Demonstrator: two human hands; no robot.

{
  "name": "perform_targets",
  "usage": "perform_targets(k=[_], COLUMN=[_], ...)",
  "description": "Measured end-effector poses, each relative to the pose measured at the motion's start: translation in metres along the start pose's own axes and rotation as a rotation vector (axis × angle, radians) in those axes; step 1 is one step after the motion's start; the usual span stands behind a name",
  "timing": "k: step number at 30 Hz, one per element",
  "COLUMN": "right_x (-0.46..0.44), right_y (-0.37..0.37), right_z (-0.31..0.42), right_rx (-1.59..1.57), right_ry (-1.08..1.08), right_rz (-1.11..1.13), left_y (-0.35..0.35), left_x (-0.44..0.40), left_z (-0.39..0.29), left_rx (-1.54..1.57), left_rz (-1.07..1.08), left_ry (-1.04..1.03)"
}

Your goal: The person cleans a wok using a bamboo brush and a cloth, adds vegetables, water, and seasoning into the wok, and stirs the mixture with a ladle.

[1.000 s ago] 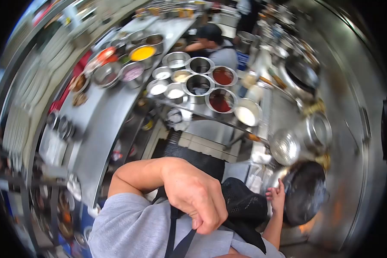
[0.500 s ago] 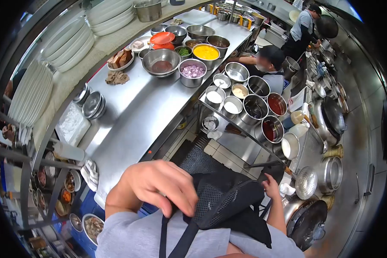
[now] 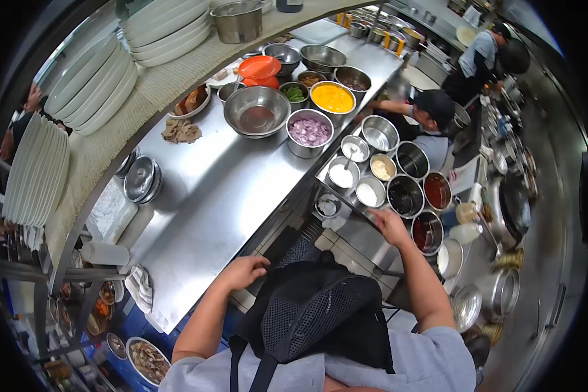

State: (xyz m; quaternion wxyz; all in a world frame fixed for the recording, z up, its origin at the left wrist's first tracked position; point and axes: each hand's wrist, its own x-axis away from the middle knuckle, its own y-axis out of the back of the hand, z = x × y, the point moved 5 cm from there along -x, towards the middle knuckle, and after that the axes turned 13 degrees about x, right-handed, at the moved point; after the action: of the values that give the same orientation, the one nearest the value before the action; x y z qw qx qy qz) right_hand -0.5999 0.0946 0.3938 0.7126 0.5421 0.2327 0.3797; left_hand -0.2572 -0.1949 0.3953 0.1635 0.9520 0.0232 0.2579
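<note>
Head view | left hand point(image 3: 244, 272): fingers loosely bent, holding nothing, near right edge of the worktop point(image 3: 206, 202) | right hand point(image 3: 392, 228): forefinger stretched, seems holding nothing, contact I cannot tell | white-filled pot point(image 3: 370, 192): just beyond right hand, left of dark pot point(image 3: 405, 196)

White, curved plates point(image 3: 98, 85) are stacked on a beige-covered shelf point(image 3: 153, 88).
A cylindrical silver metal pot point(image 3: 237, 26) is set beside them.
</note>
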Motion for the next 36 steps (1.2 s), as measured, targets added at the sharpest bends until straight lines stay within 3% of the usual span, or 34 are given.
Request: perform_targets(k=[5,8,12,17,19,21,25,29,31,33,34,36], right_x=[-0.129,-0.178,-0.216,-0.234,-0.245,-0.253,-0.258,-0.249,-0.241,-0.237,-0.229,-0.204], right_y=[-0.001,-0.019,-0.033,-0.01,0.015,0.03,0.018,0.03,0.055,0.075,0.088,0.106], right_z=[-0.001,-0.013,-0.027,-0.013,-0.022,-0.032,-0.066,-0.094,-0.101,-0.121,-0.129,-0.135], right_rx=[-0.026,0.109,0.246,0.249,0.053,0.015,-0.026,0.001,-0.002,-0.276,-0.464,-0.924], right_ry=[0.068,0.103,0.251,0.353,0.358,0.254,0.324,0.272,0.243,0.208,0.083,0.036], right_rz=[0.057,0.156,0.183,0.105,-0.266,-0.237,-0.137,-0.094,-0.136,-0.121,-0.105,-0.156], left_y=[-0.034,-0.038,-0.07,-0.127,-0.149,-0.173,-0.233,-0.287,-0.31,-0.335,-0.352,-0.325], left_x=[-0.019,-0.007,0.01,0.036,0.044,0.051,0.064,0.089,0.102,0.102,0.097,0.091], left_z=[0.025,0.022,0.033,0.082,0.099,0.121,0.175,0.201,0.21,0.264,0.326,0.311], left_rx=[0.012,0.16,0.3,0.34,0.408,0.613,0.923,0.901,0.949,1.043,0.882,0.747], left_rz=[-0.069,-0.342,-0.481,-0.578,-0.594,-0.677,-0.83,-0.743,-0.759,-0.765,-0.835,-0.865], left_ry=[0.104,0.191,0.299,0.396,0.443,0.509,0.611,0.806,0.679,0.993,0.742,0.665])
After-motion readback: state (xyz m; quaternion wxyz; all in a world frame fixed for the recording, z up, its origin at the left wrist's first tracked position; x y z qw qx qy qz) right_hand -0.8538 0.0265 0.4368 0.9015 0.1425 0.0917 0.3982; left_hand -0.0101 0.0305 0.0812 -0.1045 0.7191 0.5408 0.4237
